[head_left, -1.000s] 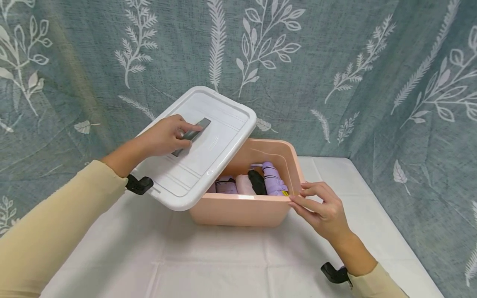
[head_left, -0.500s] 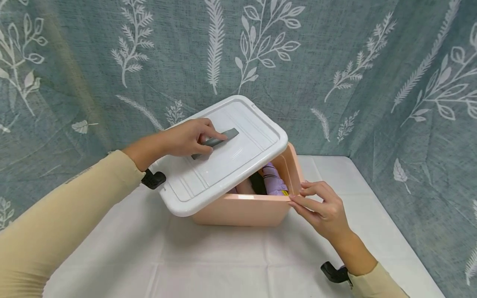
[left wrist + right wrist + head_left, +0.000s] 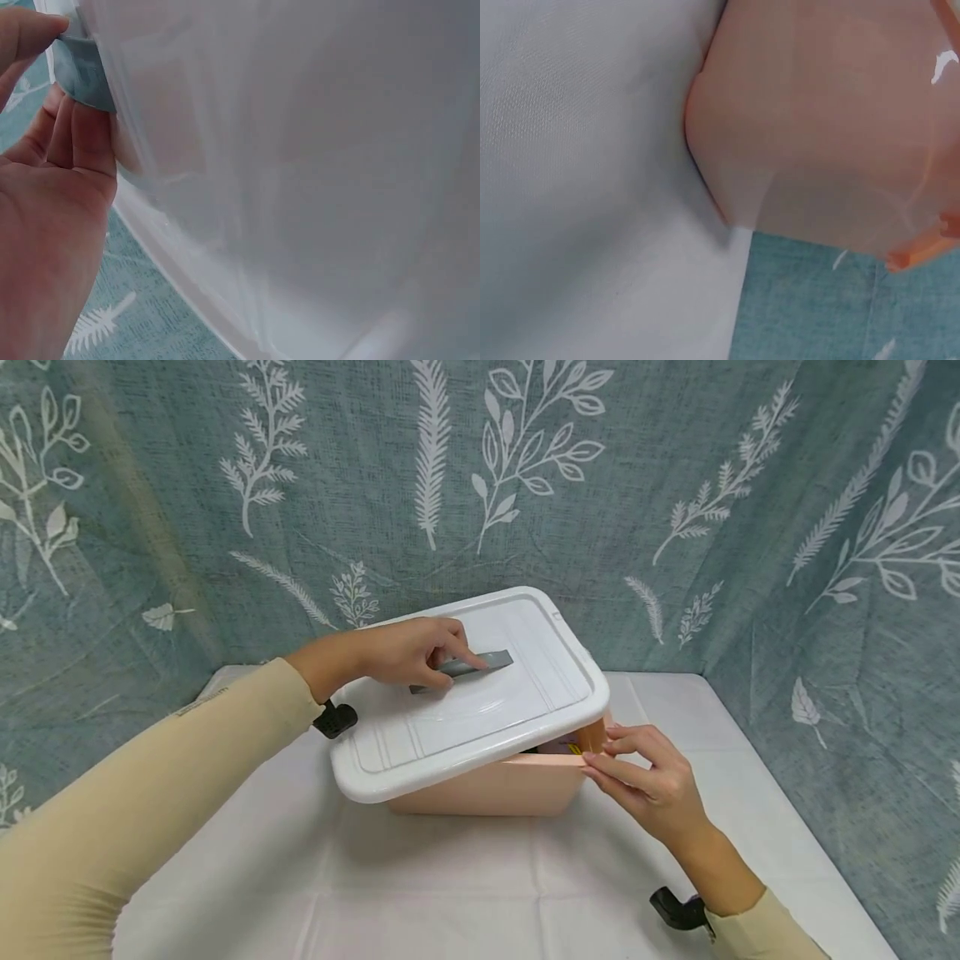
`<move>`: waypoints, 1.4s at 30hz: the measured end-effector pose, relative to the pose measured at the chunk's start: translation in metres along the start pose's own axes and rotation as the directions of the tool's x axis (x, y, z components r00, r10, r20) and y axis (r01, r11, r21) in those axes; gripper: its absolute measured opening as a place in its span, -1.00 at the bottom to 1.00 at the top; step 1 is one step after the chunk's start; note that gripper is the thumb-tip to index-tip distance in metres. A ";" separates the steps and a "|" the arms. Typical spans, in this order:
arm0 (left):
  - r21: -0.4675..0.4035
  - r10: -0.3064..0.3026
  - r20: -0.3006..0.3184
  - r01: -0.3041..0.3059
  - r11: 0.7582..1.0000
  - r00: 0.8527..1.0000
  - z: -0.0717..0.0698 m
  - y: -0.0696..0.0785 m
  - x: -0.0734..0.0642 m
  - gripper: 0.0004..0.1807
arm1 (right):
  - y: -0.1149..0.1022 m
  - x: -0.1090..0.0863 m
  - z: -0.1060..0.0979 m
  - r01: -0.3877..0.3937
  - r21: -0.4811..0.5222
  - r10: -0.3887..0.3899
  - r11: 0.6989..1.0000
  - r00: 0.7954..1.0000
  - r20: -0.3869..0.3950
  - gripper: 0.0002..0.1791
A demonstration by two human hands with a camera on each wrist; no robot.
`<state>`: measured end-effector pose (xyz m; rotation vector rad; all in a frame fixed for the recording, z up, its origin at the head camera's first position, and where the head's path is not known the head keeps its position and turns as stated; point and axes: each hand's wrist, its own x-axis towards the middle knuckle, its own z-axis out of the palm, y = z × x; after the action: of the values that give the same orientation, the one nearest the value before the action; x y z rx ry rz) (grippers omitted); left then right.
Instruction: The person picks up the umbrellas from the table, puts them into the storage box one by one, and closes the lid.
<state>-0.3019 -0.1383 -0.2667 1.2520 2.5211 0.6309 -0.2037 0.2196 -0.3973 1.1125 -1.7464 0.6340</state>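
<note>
My left hand (image 3: 412, 650) grips the grey handle (image 3: 497, 660) of a white plastic lid (image 3: 510, 714), with thumb and fingers around it. The left wrist view shows the same grip close up, thumb on one side of the handle (image 3: 84, 75) and fingers on the other. Tilted, the lid covers most of a peach storage box (image 3: 487, 789), and its left end sticks out past the box. At the box's front right corner, my right hand (image 3: 652, 781) pinches the rim. Through the gap there, a bit of purple and yellow contents shows; the rest is hidden.
A white cloth (image 3: 420, 893) covers the table under the box. Blue-green curtains (image 3: 660, 485) with white leaf prints hang behind and at the sides. The right wrist view shows the box's outer wall (image 3: 802, 120) but no hand.
My left hand has carried the lid right and down over the box, lowering its right end and hiding nearly all of the purple, pink and black contents. My right hand has stayed at the corner.
</note>
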 end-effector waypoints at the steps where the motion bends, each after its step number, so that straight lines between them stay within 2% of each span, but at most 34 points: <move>1: 0.000 0.001 0.011 -0.001 1.000 1.000 0.000 0.001 0.001 -0.47 | 0.000 0.001 0.000 0.008 0.005 -0.008 1.000 1.000 -0.003 -0.68; 9: -0.002 -0.001 0.087 0.002 1.000 0.996 0.001 0.007 0.009 -0.48 | -0.008 0.009 0.000 0.072 0.031 -0.070 0.997 0.995 -0.066 -0.71; 15: -0.001 -0.009 0.121 0.009 1.000 0.993 0.002 0.009 0.012 -0.48 | -0.014 0.017 0.000 0.109 -0.006 -0.108 0.994 0.982 -0.155 -0.72; 20: -0.001 -0.005 0.127 0.006 1.000 0.992 0.003 0.011 0.014 -0.48 | -0.015 0.022 0.001 0.115 -0.007 -0.113 0.993 0.966 -0.233 -0.69; 25: -0.001 -0.005 0.138 0.005 1.000 0.990 0.005 0.013 0.019 -0.48 | -0.014 0.025 0.002 0.098 -0.004 -0.095 0.995 0.958 -0.270 -0.67; 30: 0.033 0.002 0.140 -0.007 0.999 0.990 0.007 0.013 0.025 -0.47 | -0.013 0.024 0.003 0.057 0.004 -0.054 0.998 0.960 -0.274 -0.66; 37: 0.048 0.012 0.143 -0.019 0.999 0.990 0.007 0.008 0.030 -0.44 | -0.012 0.021 0.004 0.034 0.010 -0.031 0.999 0.973 -0.230 -0.63; 42: 0.069 0.023 0.147 -0.033 0.997 0.989 0.007 0.007 0.032 -0.43 | -0.011 0.018 0.006 0.014 0.008 -0.012 1.000 0.974 -0.227 -0.62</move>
<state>-0.3129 -0.1070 -0.2703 1.3095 2.4287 0.4420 -0.1987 0.2025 -0.3843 1.0154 -1.5402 0.7328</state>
